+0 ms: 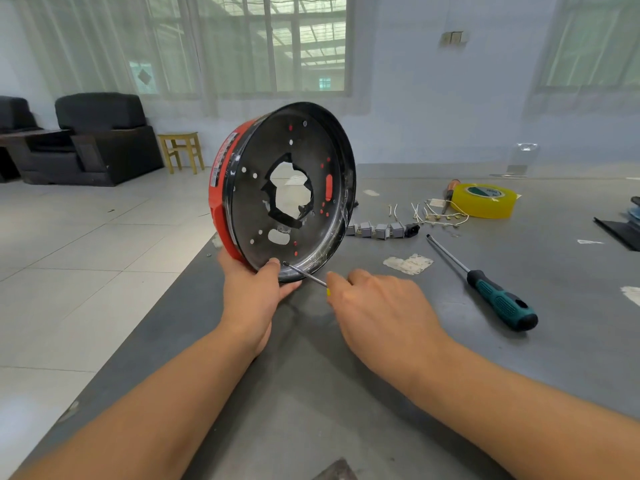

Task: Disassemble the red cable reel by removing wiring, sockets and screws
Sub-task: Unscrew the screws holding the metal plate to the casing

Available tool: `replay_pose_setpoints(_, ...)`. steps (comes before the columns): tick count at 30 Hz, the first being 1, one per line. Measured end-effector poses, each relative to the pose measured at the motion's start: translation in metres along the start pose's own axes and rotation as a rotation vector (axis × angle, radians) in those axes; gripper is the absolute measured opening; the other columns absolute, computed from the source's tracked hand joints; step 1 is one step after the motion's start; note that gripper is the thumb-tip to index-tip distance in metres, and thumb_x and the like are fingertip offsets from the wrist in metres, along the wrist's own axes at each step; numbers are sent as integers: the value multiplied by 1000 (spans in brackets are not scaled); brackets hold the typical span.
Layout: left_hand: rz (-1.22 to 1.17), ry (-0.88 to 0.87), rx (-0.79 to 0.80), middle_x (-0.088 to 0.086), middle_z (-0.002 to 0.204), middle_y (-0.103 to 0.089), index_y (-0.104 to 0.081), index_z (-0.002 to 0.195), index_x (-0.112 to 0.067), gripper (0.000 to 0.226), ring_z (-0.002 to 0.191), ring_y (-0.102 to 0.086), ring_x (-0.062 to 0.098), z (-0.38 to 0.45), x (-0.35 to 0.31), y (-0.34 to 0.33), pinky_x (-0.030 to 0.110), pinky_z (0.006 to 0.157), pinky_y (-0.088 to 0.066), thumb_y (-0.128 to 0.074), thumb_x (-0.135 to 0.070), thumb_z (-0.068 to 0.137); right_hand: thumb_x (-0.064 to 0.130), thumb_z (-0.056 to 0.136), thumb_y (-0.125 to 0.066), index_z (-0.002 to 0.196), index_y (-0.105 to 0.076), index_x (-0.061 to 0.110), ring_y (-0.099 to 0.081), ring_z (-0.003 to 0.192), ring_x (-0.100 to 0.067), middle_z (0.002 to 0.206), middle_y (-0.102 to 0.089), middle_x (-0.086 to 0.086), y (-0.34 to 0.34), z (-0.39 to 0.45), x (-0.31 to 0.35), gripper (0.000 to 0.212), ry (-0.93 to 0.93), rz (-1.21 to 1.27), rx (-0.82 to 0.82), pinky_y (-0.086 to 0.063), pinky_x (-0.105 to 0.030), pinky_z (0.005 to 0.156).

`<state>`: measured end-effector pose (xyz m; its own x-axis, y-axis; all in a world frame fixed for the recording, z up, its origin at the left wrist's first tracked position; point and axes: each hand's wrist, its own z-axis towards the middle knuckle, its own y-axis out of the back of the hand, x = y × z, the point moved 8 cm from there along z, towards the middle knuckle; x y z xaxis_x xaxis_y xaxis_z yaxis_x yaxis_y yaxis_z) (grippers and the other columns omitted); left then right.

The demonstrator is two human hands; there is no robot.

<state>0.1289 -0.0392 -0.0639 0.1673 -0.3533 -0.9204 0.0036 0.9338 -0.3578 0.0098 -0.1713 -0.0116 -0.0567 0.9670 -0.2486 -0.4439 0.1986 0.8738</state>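
Grey tabletop (346, 393), scuffed and patched with white residue, was seen filling the near and right of the scene, its left edge met by pale floor tiles. The red cable reel (284, 192) was held on edge at that near-left edge, its lower rim gripped by the left hand (254, 296), thumb over the black flange. A thin screwdriver (304, 274) was pinched in the curled fingers of the right hand (381, 313), tip against the rim. A green-handled screwdriver (485, 282), grey sockets (381, 231), loose wires (440, 214) and yellow tape (486, 199) were laid further right. Black armchairs (97, 136), a wooden stool (181, 150) and curtained windows (242, 43) were seen far off.
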Motion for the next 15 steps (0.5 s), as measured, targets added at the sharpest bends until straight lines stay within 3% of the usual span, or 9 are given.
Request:
replay_pose_setpoints(1,0,8,-7,0,137,-61,-40,138,-26,50,113,-73,23,0,1,1,49,85,-66,-52,6,102,26,94,-61,106,-59,22,-66,78,-34,89,-64,-3,-4,3,-6,14,-47,132,12,-34,-34,47)
replay_pose_setpoints(2,-1,13,-14,1,138,-61,-40,136,-26,49,113,-73,23,0,2,1,50,85,-66,-52,6,102,31,98,-54,117,-59,24,-65,92,-36,101,-66,-3,-9,4,-16,21,-113,290,16,-48,-40,63)
replay_pose_setpoints(4,1,14,-30,1,138,-60,-40,133,-26,46,113,-72,24,0,2,2,51,86,-65,-52,6,102,34,94,-57,128,-61,29,-61,112,-28,119,-67,1,-15,8,-31,35,-216,595,38,-51,-39,92)
replay_pose_setpoints(5,2,15,-41,1,137,-59,-40,131,-26,45,113,-72,24,1,2,3,50,85,-66,-52,6,101,35,90,-62,128,-63,31,-60,114,-21,122,-66,4,-16,10,-36,38,-251,697,50,-48,-33,95)
replay_pose_setpoints(7,-6,24,-63,0,136,-59,-40,128,-28,45,112,-72,23,2,3,5,47,83,-66,-52,7,101,40,78,-70,117,-66,35,-68,99,-12,112,-68,11,-22,12,-45,39,-350,915,91,-47,-27,87)
replay_pose_setpoints(9,-24,42,-88,0,136,-58,-40,127,-28,46,111,-72,22,4,4,7,46,81,-67,-52,7,100,34,66,-73,106,-68,34,-76,79,-15,109,-67,14,-28,12,-54,41,-467,1218,69,-57,-36,85)
replay_pose_setpoints(10,-38,53,-101,1,137,-58,-40,127,-27,46,111,-72,23,4,4,9,45,80,-67,-52,8,100,26,65,-76,102,-69,32,-77,77,-20,111,-67,10,-30,13,-59,38,-526,1358,14,-60,-42,84)
replay_pose_setpoints(12,-67,74,-126,4,137,-59,-40,129,-24,47,113,-72,27,5,5,12,45,79,-67,-52,9,98,9,71,-84,99,-73,20,-77,85,-26,113,-67,-5,-29,12,-68,33,-606,1577,-126,-64,-42,79)
replay_pose_setpoints(15,-89,88,-143,8,138,-60,-40,136,-21,53,116,-71,32,6,5,14,48,80,-67,-54,9,94,10,81,-86,100,-70,14,-78,86,-25,106,-67,-13,-28,10,-71,25,-611,1654,-265,-65,-36,74)
